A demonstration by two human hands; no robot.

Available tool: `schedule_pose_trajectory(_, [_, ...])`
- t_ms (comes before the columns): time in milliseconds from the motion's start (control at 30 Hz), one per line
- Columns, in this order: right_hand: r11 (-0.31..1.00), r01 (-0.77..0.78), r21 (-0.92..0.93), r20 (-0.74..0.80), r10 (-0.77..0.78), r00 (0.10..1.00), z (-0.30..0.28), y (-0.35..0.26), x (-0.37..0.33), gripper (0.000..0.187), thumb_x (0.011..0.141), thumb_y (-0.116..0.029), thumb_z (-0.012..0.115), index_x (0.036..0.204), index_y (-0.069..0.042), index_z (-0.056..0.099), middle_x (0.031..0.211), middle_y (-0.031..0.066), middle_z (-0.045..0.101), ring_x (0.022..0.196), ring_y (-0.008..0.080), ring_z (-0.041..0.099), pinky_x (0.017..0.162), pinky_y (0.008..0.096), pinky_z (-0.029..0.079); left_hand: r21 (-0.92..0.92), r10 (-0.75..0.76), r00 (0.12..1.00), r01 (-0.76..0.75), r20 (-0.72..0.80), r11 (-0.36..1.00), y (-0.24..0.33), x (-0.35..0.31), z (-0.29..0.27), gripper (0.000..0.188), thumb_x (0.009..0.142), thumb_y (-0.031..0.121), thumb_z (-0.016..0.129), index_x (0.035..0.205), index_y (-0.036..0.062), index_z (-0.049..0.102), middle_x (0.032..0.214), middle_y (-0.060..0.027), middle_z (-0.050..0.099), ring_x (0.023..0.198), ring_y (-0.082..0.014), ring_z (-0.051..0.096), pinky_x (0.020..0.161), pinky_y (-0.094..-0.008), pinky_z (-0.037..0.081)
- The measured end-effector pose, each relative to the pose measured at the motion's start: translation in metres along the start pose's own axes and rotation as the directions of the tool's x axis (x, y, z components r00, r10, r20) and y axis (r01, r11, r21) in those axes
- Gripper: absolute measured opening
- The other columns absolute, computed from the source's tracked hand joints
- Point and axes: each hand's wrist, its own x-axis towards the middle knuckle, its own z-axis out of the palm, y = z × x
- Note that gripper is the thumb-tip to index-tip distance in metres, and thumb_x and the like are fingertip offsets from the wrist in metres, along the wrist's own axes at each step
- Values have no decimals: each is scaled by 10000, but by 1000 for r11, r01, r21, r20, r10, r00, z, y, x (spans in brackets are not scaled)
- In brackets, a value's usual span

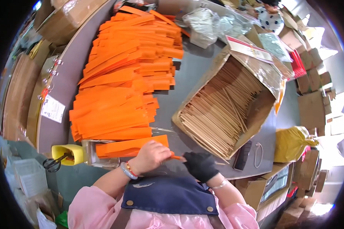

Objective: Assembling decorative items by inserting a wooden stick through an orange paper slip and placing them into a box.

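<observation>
At table edge, bare left hand (151, 155), black-gloved right hand (200, 165), flat orange sleeve (175, 156)

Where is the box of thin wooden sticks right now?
In the head view, the open cardboard box of wooden sticks sits on the grey table, right of centre. The orange paper sleeves lie to its left, and the gloved right hand is just below it.
</observation>
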Motion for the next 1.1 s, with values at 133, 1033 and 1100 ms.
schedule_pose_trajectory(133, [919, -152, 364, -170, 226, 959, -23, 17, 4, 442, 949, -195, 587, 1372, -92, 513, 1163, 211, 625, 1052, 382, 622, 862, 458, 507, 154, -115, 993, 114, -5, 981, -10, -4, -38, 109, 775, 161, 701, 876, 135, 671, 855, -5, 658, 764, -185, 633, 606, -351, 448])
schedule_pose_trajectory(1033, [-520, -161, 839, -189, -555, 810, -36, -40, -92, 726, 1025, -570, 362, 1269, 88, 548, 1226, 163, 604, 1164, 245, 549, 1016, 367, 401, 4, -368, 930, 368, -4, 930, -29, -12, 9, 372, 736, 160, 823, 1048, 21, 675, 1003, -128, 581, 950, -315, 563, 839, -390, 485])
schedule_pose_trajectory(1100, [-344, -212, 915, -55, -625, 779, -61, -27, -91, 704, 1024, -565, 371, 1276, 67, 554, 1233, 148, 609, 1168, 225, 545, 1016, 350, 396, -4, -365, 931, 365, -25, 931, -30, -15, 10, 365, 738, 147, 822, 1045, 18, 673, 1007, -128, 581, 954, -314, 567, 842, -384, 487])
